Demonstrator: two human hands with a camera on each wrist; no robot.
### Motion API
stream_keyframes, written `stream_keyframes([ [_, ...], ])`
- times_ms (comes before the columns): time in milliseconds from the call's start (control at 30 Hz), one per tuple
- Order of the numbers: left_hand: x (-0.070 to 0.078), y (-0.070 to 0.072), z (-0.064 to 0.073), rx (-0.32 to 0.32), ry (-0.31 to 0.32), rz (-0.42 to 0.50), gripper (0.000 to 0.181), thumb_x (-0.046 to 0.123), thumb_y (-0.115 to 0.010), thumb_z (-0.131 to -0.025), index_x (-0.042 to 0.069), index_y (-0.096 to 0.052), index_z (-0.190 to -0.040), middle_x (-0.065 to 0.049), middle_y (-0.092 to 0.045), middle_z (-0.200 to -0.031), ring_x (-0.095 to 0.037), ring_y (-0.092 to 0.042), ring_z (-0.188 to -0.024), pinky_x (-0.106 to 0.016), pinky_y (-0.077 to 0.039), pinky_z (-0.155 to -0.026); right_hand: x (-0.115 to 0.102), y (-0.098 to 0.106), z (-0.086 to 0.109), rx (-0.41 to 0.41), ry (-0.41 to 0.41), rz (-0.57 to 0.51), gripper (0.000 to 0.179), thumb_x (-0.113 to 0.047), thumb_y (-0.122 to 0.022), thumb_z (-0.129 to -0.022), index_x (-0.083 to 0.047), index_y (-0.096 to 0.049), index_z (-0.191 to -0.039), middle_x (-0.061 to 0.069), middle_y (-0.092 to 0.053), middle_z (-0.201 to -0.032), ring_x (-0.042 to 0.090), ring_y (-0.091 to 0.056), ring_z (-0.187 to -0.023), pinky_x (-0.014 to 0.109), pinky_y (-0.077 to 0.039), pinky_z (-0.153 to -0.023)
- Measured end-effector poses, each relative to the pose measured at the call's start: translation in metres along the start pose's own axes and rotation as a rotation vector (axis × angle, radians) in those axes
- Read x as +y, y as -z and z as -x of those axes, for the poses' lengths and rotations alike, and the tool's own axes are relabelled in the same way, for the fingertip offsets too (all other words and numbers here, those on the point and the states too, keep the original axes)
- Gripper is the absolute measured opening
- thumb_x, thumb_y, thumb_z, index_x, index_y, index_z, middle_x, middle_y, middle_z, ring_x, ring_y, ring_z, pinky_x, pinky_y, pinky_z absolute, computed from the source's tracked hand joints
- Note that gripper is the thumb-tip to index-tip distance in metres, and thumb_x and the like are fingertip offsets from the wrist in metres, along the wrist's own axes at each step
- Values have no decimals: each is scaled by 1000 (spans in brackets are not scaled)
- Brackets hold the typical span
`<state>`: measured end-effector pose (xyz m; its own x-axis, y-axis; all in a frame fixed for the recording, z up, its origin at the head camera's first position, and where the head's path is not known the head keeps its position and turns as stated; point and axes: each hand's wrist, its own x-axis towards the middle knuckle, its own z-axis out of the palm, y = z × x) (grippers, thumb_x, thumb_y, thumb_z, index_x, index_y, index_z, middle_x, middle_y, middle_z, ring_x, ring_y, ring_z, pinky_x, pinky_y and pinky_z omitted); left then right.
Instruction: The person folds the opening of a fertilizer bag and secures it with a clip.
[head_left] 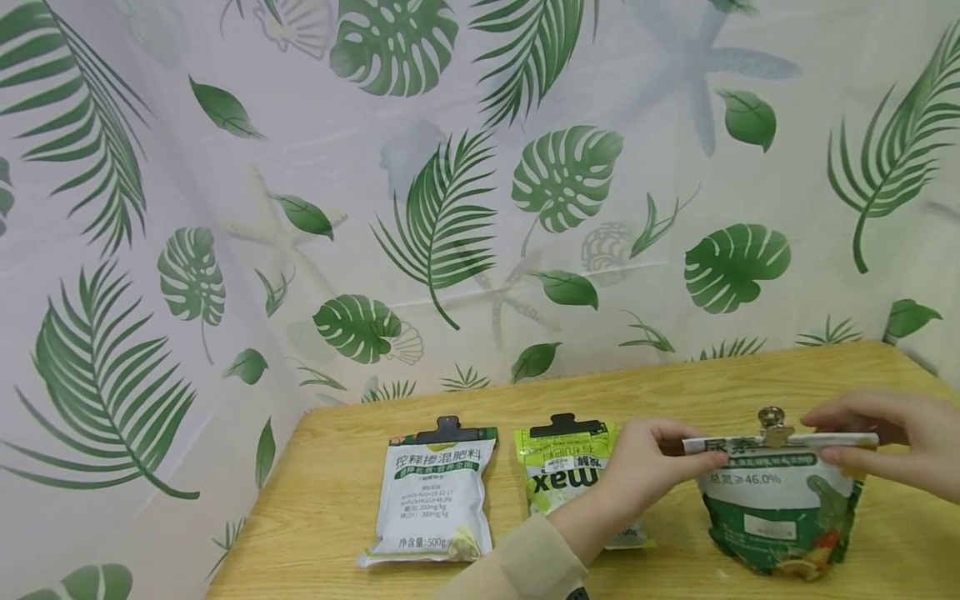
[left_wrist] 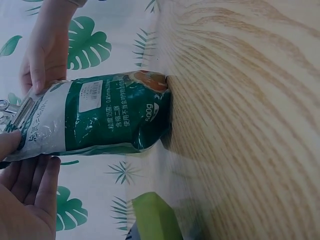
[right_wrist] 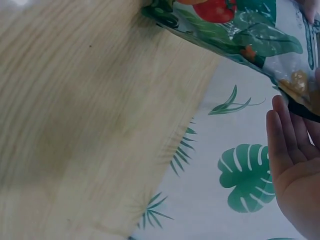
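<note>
A green and white fertilizer bag (head_left: pixel 780 508) stands at the right of the table, its top folded into a flat strip. A metal bulldog clip (head_left: pixel 773 427) sits at the middle of that fold. My left hand (head_left: pixel 637 462) pinches the fold's left end between thumb and fingers, and my right hand (head_left: pixel 896 433) pinches its right end. In the left wrist view the bag (left_wrist: pixel 112 115) meets the table at its base, with the left hand (left_wrist: pixel 30 192) at its top. Vegetable pictures show on the bag (right_wrist: pixel 250 35) in the right wrist view, beside the right hand (right_wrist: pixel 300 165).
Two more fertilizer bags lie to the left on the wooden table (head_left: pixel 322 492): a white one (head_left: pixel 431 500) and a lime green one (head_left: pixel 558 475) partly behind my left forearm. Each has a black clip across its top. A leaf-patterned cloth (head_left: pixel 465 208) hangs behind.
</note>
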<state>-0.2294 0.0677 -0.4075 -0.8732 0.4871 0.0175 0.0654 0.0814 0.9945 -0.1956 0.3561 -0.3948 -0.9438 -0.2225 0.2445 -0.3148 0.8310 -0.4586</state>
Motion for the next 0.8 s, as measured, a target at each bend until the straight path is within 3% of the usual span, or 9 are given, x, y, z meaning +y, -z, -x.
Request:
stream_keyframes([
  [100,0,0,1,5,6,11,13,6,-82,-92,-1,-82,-103,-2,-80,-90,4,-63,-71,-16,-53,-66,2,-1,2,-11,-61,-61,41,-17,-85,-91,5,-72,-123,28,-73,-118,-26,-50,-88,19,-56,-67],
  [200,0,0,2,16,9,20,14,5,-82,-92,0,-82,-104,2,-80,-89,4,-63,-72,-15,-52,-67,4,-5,4,-6,-70,-71,41,-16,-84,-92,6,-72,-124,28,-73,-119,-25,-50,-87,18,-56,-67],
  [333,-3,0,2,31,19,42,15,4,-82,-92,1,-83,-106,5,-80,-91,5,-64,-74,-15,-53,-68,7,-14,8,28,-66,-96,39,-10,-82,-93,8,-70,-125,26,-72,-116,-10,-49,-69,21,-46,-57],
  [467,-7,0,2,35,33,54,16,4,-82,-91,4,-83,-108,7,-80,-92,4,-64,-76,-17,-54,-71,9,-22,13,66,-92,-128,38,-8,-79,-95,10,-68,-127,-4,-72,-103,10,-43,-57,28,-34,-51],
  [567,-8,0,2,34,42,52,17,5,-82,-92,5,-84,-108,8,-79,-93,3,-64,-77,-18,-56,-72,10,-22,14,39,-139,-154,43,-10,-77,-98,14,-64,-131,-15,-67,-96,8,-46,-60,27,-39,-53],
  [733,-9,-1,2,28,56,57,18,6,-82,-92,6,-84,-110,-1,-82,-98,2,-66,-78,-20,-58,-76,10,-21,15,0,-185,-191,49,-9,-73,-101,21,-56,-135,5,-73,-100,-1,-58,-69,24,-50,-60],
  [800,-9,-1,2,29,61,66,18,4,-82,-92,6,-84,-110,-3,-82,-99,2,-66,-78,-19,-58,-76,12,-23,16,2,-198,-197,50,-11,-72,-102,22,-54,-135,2,-72,-95,1,-56,-66,25,-47,-58],
])
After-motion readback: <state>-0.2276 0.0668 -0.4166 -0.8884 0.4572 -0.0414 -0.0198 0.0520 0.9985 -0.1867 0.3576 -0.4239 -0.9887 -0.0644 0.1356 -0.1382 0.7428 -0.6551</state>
